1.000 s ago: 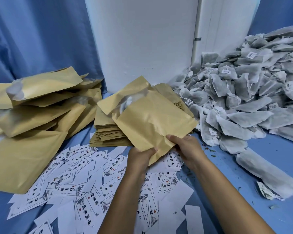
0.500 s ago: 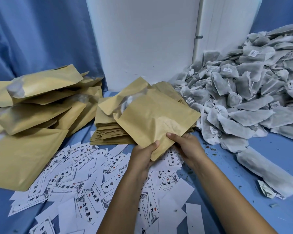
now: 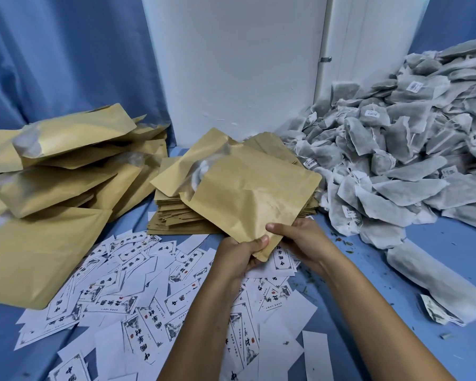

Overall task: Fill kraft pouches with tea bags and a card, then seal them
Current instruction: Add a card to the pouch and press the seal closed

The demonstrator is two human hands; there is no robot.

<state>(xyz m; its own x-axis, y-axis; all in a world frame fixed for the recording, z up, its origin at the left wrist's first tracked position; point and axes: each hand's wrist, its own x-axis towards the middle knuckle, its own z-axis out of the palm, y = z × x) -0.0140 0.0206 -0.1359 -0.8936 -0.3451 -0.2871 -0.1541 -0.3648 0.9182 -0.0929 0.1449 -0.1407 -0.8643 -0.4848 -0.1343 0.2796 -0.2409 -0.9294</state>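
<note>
A heap of plump tan kraft pouches [image 3: 66, 160] at left looks already filled, while both hands [image 3: 275, 248] pinch the near corner of another flat brown paper pouch [image 3: 248, 196] at frame centre, seemingly unfilled, with many grey mesh tea bags [image 3: 396, 160] left.

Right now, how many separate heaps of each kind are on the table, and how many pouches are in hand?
Tea bag heap: 1
Puffed pouch pile: 1
Flat pouch stack: 1
Card spread: 1
Held pouch, in left hand and right hand: 1
Total: 5
</note>
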